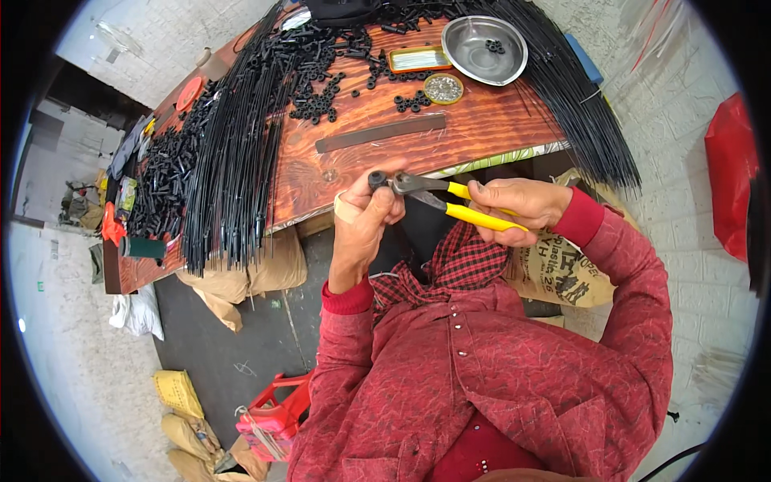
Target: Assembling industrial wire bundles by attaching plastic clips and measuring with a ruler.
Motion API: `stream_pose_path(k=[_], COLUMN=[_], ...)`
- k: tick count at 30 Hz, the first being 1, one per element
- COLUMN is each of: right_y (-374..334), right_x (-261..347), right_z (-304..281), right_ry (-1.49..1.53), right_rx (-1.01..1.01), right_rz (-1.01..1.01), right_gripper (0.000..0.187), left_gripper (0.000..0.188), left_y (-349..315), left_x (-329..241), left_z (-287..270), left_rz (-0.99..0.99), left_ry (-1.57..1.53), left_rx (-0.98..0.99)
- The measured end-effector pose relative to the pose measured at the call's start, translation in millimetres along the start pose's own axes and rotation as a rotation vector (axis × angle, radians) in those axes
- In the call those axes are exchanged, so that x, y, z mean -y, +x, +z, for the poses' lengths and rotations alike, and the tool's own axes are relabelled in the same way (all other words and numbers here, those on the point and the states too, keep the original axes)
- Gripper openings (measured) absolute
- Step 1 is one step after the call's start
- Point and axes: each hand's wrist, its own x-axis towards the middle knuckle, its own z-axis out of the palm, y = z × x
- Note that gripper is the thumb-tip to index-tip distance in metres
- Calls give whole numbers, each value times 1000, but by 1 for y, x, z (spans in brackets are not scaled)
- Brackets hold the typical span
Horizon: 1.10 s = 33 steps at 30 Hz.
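Red patterned jacket (401,369) with small snap buttons fills the lower half of the frame, nearest the camera, its sleeves leading up to two bare hands at the centre. The left hand (363,215), fingers closed, pinches a small black round piece (377,179) between thumb and fingertips, just beyond the near edge of the reddish-brown wood-grain surface (301,181). The right hand (522,205) is wrapped around steel pliers with yellow handles (479,218), which stand apart; the metal nose reaches the left fingertips, right beside the piece, though whether it bites on the piece or on something finer held there cannot be told. The step in hand looks like working on this one piece with the tool. The next move seems to call for a steady pinch on the left, the nose lined up clear of the fingertips, and a measured squeeze on the right. Above, a dark flat bar (381,133) lies alone at the middle of the surface; small black ring-shaped parts (317,100) are heaped toward the upper left, a shiny steel bowl (470,66) stands upper right, and long thin black rods (229,177) hang over the edge at left.
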Motion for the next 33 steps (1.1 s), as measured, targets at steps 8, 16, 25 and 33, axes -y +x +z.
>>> stream_pose_path(k=[8, 16, 25, 33], right_y=[8, 0, -2, 4], right_x=[2, 7, 12, 3], right_z=[41, 42, 29, 23], right_ry=[-1285, -1563, -417, -589], right_rx=[-816, -987, -389, -327], right_rz=[-699, -690, -96, -170], right_gripper=[37, 52, 69, 45], left_gripper=[51, 54, 51, 52], left_y=[2, 2, -1, 0], left_x=[0, 1, 3, 3], left_z=[0, 1, 5, 9], left_rz=[6, 6, 16, 47], left_ry=[7, -5, -34, 17], left_rx=[-18, -22, 13, 50])
